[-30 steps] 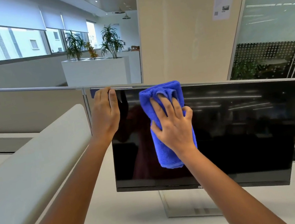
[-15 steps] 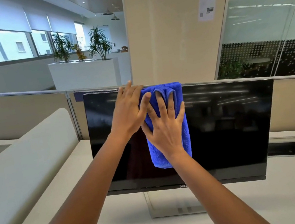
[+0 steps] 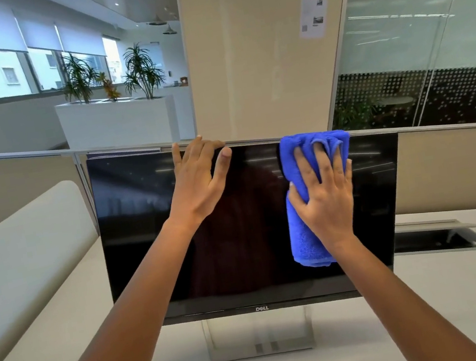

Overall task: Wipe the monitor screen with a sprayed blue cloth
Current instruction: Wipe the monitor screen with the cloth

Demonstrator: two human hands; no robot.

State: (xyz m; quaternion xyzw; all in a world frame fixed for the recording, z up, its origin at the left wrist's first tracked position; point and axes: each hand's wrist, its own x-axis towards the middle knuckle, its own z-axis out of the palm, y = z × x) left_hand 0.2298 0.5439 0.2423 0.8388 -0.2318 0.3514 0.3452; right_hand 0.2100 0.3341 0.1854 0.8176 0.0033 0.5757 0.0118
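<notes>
The monitor (image 3: 137, 228) stands on its stand (image 3: 257, 334) in the middle of the frame, on a pale surface (image 3: 440, 304), its dark screen facing the person. The blue cloth (image 3: 306, 238) is folded into a thick pad and lies flat against the upper right part of the screen, its top reaching the monitor's upper edge and its lower end hanging below the wrist. The right hand (image 3: 324, 197) covers the pad with its grip apart: the fingers are spread and nearly straight, the palm pressing the cloth to the glass instead of bunching it. This probably spreads the pressure over a wide patch and keeps the folded layers from sliding apart. The thumb lies along the pad's left side, likely to steer it. The left hand (image 3: 199, 183) sits at the top centre of the monitor, fingers reaching over the upper edge and the thumb laid on the front. Whether that grip is clamped behind the panel cannot be told, since the fingertips pass out of sight. Its place looks chosen to brace the thin panel on its narrow stand against the push of the wiping hand, so the screen does not tilt or rock. The wiping seems to be under way along the top band, with the lower right of the screen seemingly still to cover.
</notes>
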